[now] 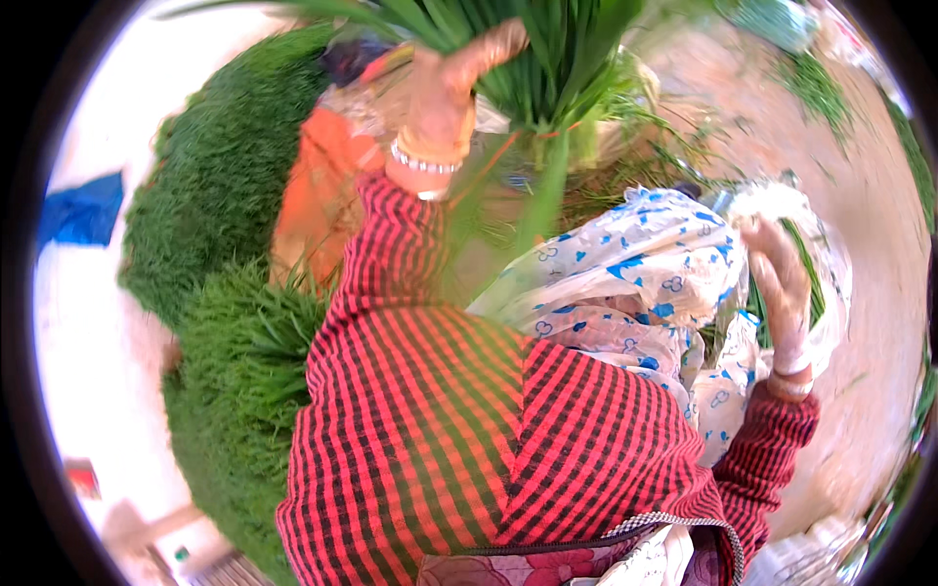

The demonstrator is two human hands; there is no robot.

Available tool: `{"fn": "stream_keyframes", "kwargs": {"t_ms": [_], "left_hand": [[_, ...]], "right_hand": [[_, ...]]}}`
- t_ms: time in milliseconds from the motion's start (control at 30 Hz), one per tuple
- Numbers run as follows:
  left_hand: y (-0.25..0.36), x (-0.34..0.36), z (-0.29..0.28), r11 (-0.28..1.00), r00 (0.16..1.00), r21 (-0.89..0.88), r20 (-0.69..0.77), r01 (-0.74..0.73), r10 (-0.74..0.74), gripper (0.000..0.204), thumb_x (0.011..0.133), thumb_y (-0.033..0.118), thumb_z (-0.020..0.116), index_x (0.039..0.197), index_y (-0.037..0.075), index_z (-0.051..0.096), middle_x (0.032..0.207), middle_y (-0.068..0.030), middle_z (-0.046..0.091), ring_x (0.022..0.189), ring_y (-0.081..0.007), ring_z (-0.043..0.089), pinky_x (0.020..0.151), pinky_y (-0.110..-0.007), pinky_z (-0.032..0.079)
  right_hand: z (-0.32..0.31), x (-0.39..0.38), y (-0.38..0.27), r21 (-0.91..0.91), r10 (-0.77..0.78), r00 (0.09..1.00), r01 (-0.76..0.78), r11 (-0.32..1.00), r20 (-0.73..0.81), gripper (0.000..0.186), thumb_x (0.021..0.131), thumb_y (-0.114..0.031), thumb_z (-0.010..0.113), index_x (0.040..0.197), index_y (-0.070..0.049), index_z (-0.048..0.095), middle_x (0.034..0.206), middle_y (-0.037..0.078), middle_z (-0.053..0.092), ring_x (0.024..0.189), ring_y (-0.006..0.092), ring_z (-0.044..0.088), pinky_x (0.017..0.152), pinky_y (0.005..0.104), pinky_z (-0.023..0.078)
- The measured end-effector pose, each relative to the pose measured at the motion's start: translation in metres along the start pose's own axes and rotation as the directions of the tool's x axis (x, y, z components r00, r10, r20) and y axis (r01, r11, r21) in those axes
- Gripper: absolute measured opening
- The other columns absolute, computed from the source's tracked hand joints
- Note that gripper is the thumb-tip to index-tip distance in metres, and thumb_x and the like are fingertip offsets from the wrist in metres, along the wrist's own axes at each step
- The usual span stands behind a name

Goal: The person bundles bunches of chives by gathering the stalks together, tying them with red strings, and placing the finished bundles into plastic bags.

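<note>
My left hand [442, 90], at the top, is closed on a bunch of long green leaves [542, 68] crossed by a thin orange strand. Blurred leaves trail from the bunch over my checked front. My right hand [777, 283] is at the right, its fingers loosely extended against a crumpled white plastic bag [823, 269] with green stems [799, 244] behind them. White plastic sheeting with blue prints [645, 254] spreads over my lap between the hands.
Large heaps of cut greens [220, 166] lie along my left, beside an orange cloth [313, 195]. A blue sheet [83, 210] is on the pale ground farther left. Loose leaves [816, 93] and a pale green plastic bundle [767, 20] lie at upper right.
</note>
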State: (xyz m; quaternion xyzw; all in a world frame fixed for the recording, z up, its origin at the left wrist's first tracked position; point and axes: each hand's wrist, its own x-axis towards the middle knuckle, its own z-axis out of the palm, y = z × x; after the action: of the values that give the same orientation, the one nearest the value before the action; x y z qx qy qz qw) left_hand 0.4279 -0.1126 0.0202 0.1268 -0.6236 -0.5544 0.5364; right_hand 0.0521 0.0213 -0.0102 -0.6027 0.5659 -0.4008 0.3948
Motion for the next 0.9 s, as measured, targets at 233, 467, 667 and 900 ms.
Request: {"fn": "stream_keyframes", "kwargs": {"t_ms": [233, 467, 667, 900], "left_hand": [[-0.095, -0.161, -0.058, 0.902, 0.488, 0.275, -0.869, 0.334, 0.084, 0.057, 0.068, 0.007, 0.087, 0.117, -0.002, 0.061, 0.105, -0.0062, 0.070, 0.091, -0.0183, 0.065, 0.083, -0.033, 0.052], [-0.063, -0.294, -0.068, 0.810, -0.374, -0.058, -0.904, 0.583, 0.205, 0.096, 0.066, 0.015, 0.089, 0.143, -0.008, 0.037, 0.142, -0.0207, 0.048, 0.122, -0.0312, 0.050, 0.107, -0.039, 0.040], [-0.009, -0.343, -0.057, 0.943, -0.687, -0.119, -0.714, 0.309, 0.135, 0.090, 0.077, 0.027, 0.080, 0.150, 0.008, 0.031, 0.150, -0.0217, 0.040, 0.126, -0.0361, 0.049, 0.106, -0.051, 0.040], [-0.009, -0.336, -0.052, 0.842, -0.775, -0.343, -0.618, 0.415, 0.130, 0.092, 0.083, 0.055, 0.066, 0.152, 0.008, 0.028, 0.153, -0.0196, 0.036, 0.130, -0.0385, 0.045, 0.107, -0.052, 0.039]], "right_hand": [[-0.053, -0.094, 0.249, 0.033, 0.539, 0.842, -0.539, 0.842, -0.010, 0.040, 0.097, -0.020, 0.057, 0.130, 0.003, 0.055, 0.119, 0.012, 0.065, 0.112, 0.0195, 0.061, 0.100, 0.0348, 0.046], [-0.038, -0.106, 0.298, 0.139, 0.617, 0.784, -0.606, 0.783, -0.060, 0.038, 0.097, -0.018, 0.057, 0.129, 0.002, 0.056, 0.119, 0.011, 0.065, 0.112, 0.0198, 0.061, 0.100, 0.0352, 0.046], [-0.032, -0.104, 0.315, 0.205, 0.627, 0.776, -0.606, 0.769, -0.061, 0.036, 0.097, -0.018, 0.057, 0.128, 0.002, 0.057, 0.118, 0.011, 0.066, 0.112, 0.0201, 0.061, 0.099, 0.0354, 0.046], [-0.043, -0.119, 0.332, 0.233, 0.639, 0.759, -0.604, 0.762, -0.123, 0.035, 0.096, -0.017, 0.058, 0.126, 0.001, 0.058, 0.118, 0.010, 0.066, 0.111, 0.0204, 0.060, 0.099, 0.0358, 0.046]]}}
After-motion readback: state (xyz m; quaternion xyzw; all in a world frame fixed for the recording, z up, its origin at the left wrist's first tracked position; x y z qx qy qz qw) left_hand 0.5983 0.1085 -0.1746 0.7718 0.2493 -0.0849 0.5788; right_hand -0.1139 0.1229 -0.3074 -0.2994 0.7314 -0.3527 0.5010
